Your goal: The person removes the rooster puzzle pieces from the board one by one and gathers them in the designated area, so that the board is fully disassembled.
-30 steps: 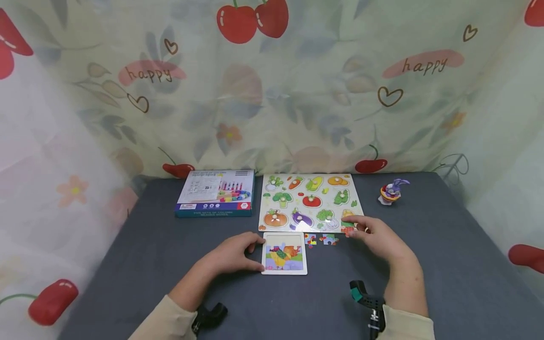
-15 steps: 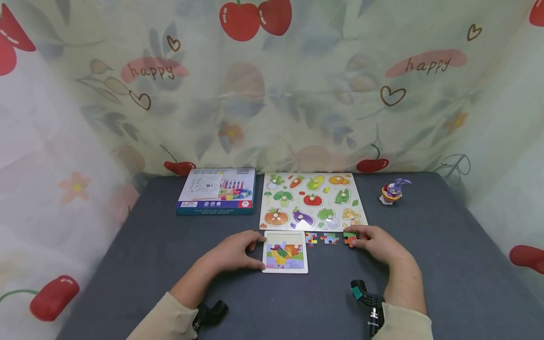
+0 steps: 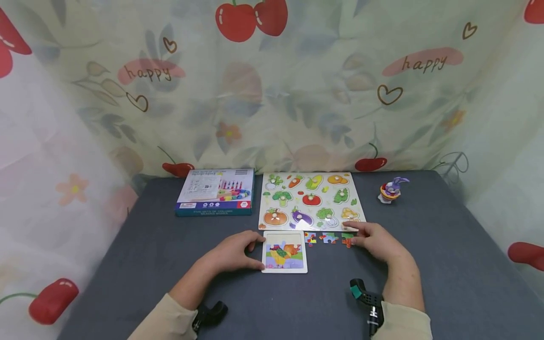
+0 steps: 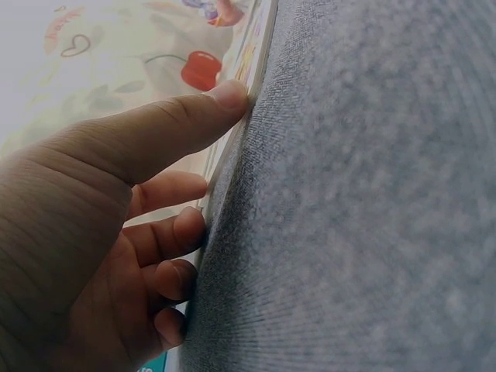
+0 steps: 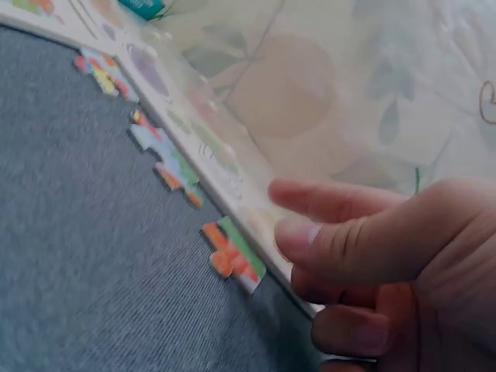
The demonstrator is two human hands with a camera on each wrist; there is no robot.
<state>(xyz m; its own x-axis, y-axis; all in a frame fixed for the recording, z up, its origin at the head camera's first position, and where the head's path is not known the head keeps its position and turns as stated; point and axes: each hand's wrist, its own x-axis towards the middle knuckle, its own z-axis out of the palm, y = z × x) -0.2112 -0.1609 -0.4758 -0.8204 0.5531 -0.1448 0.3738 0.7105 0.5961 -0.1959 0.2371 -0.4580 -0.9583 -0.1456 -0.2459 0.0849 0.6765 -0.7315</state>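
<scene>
A small white puzzle frame (image 3: 305, 252) holds a partly assembled bird picture, its upper strip bare. My left hand (image 3: 233, 252) rests at its left side, thumb at the near corner and index finger at the far one. In the left wrist view the thumb (image 4: 174, 128) touches the frame's edge and the other fingers bend loosely beside it. Three loose jigsaw pieces lie in a row to its right: a yellow-red one (image 3: 310, 238), a blue one (image 3: 329, 238) and a green-orange one (image 5: 236, 256). My right hand (image 3: 378, 243) is beside that last piece, fingers parted, holding nothing.
Behind the pieces lies a vegetable peg puzzle board (image 3: 291, 194), its near edge close to them. A flat boxed set (image 3: 204, 191) sits at the back left. A purple rabbit figurine (image 3: 391, 190) stands at the back right. Grey cloth (image 3: 272, 307) covers the table.
My right hand has brought the green-orange piece down from over the board's corner, laid it at the row's right end and let go. The left hand has stayed at the frame.
</scene>
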